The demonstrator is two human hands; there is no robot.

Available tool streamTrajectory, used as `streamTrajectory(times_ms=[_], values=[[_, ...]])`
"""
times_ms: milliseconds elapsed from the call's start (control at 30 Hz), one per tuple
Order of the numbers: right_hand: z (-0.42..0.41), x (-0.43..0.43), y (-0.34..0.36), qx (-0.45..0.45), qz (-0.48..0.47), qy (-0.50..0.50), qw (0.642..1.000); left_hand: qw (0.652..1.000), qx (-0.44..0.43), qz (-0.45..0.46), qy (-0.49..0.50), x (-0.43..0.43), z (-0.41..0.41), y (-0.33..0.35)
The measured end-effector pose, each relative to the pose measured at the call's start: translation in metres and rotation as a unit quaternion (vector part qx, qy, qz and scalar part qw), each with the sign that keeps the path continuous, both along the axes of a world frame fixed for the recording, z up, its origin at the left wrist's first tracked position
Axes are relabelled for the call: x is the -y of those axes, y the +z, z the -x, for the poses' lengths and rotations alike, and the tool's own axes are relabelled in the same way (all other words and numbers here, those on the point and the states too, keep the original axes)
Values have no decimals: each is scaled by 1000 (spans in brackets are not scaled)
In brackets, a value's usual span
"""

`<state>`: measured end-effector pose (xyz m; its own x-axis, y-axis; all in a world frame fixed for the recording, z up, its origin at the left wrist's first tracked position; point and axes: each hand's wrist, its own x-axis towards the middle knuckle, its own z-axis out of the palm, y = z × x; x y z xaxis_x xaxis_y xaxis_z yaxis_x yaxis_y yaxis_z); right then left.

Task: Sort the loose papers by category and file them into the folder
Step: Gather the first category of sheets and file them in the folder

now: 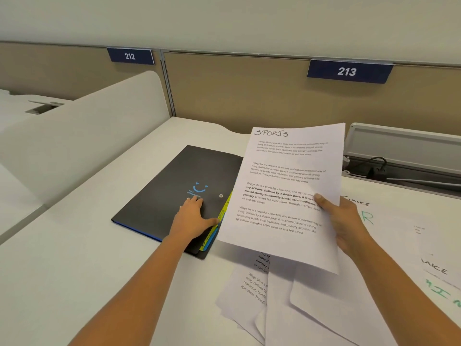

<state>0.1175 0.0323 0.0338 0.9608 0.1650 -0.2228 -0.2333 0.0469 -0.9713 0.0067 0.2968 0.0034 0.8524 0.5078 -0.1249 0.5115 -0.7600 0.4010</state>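
right hand [345,222] pinches a sheet headed "sports" [287,191] above loose papers [274,303]; left hand [193,217] rests flat, fingers straight, on a closed black folder [172,186].

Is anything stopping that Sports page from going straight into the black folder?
Yes: the folder is closed, its black cover lying over the coloured tabs, and the left hand rests flat on that cover. Nothing else separates it from the Sports page in the right hand.
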Motion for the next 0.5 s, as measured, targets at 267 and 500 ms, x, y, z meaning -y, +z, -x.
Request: streamTrajectory(times_ms=[267,500], values=[[-1,-6,-4,52,153,16,987,998,-15,-41,-43,3,-5,5],[-1,4,-6,58,214,11,975,994,-31,-62,-88,1,-13,10]])
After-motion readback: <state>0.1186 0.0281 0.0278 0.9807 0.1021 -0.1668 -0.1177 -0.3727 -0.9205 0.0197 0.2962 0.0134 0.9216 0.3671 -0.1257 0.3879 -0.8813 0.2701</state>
